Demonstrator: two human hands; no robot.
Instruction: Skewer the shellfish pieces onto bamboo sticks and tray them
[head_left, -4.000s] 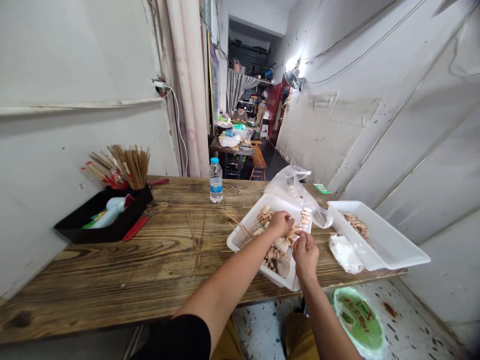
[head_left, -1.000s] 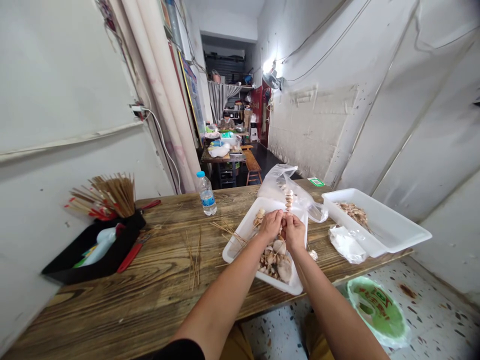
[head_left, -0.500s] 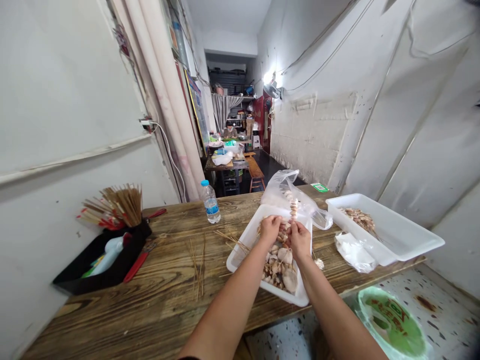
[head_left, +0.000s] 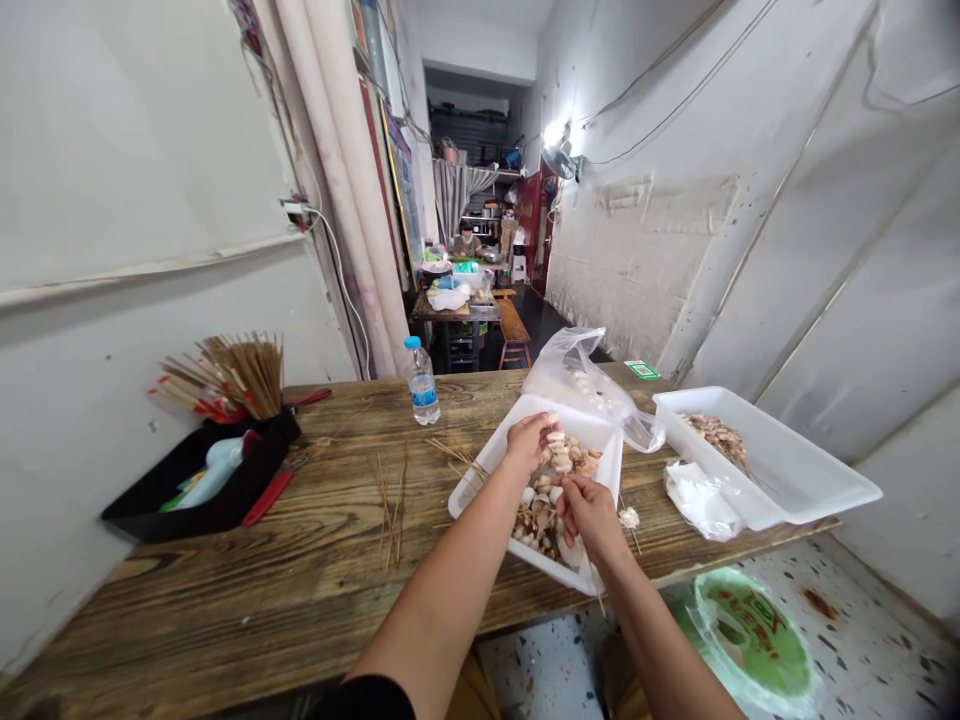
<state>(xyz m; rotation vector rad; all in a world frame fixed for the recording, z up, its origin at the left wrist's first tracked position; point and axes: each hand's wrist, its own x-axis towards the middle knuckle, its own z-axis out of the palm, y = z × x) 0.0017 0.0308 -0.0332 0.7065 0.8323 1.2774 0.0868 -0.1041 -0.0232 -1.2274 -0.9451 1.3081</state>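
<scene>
My left hand [head_left: 529, 438] is closed on the far end of a skewer loaded with pale mushroom pieces [head_left: 561, 447]. My right hand [head_left: 589, 512] is closed on the near end of the same stick, whose bare tip pokes out below the table edge. Both hands hover over a white tray [head_left: 480, 470] that holds a heap of cut mushroom pieces [head_left: 541, 525]. The skewer lies low and slanted over that heap.
Loose bamboo sticks [head_left: 390, 492] lie on the wooden table [head_left: 300, 570]. Left: a black tray [head_left: 172, 505], a bundle of skewers [head_left: 236, 375] and red scissors [head_left: 268, 492]. A water bottle [head_left: 422, 382], plastic bag [head_left: 574, 378], second white tray [head_left: 795, 475], green-lined bin [head_left: 750, 630]. A person sits far back [head_left: 466, 241].
The hands, close together holding the skewer upright a moment ago, have drawn apart. My right hand came toward me and the loaded skewer now lies lower over the tray.
</scene>
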